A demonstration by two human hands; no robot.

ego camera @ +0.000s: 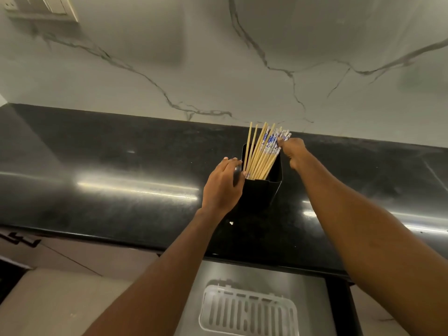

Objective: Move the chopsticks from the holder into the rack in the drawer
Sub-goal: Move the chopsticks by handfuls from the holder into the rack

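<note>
A black box-shaped holder (263,194) stands on the black countertop (109,170), full of wooden chopsticks (260,155) with blue-and-white patterned tops. My left hand (221,187) grips the holder's left side. My right hand (292,150) is closed around the patterned tops of the chopsticks at the holder's right rim. Below the counter edge an open drawer (312,294) holds a white slotted rack (247,311), which has nothing in it.
A marble-patterned wall (218,57) rises behind the counter, with a switch plate (43,8) at the upper left. A small white speck (231,223) lies on the counter near the holder. Cabinet fronts (72,258) run below at the left.
</note>
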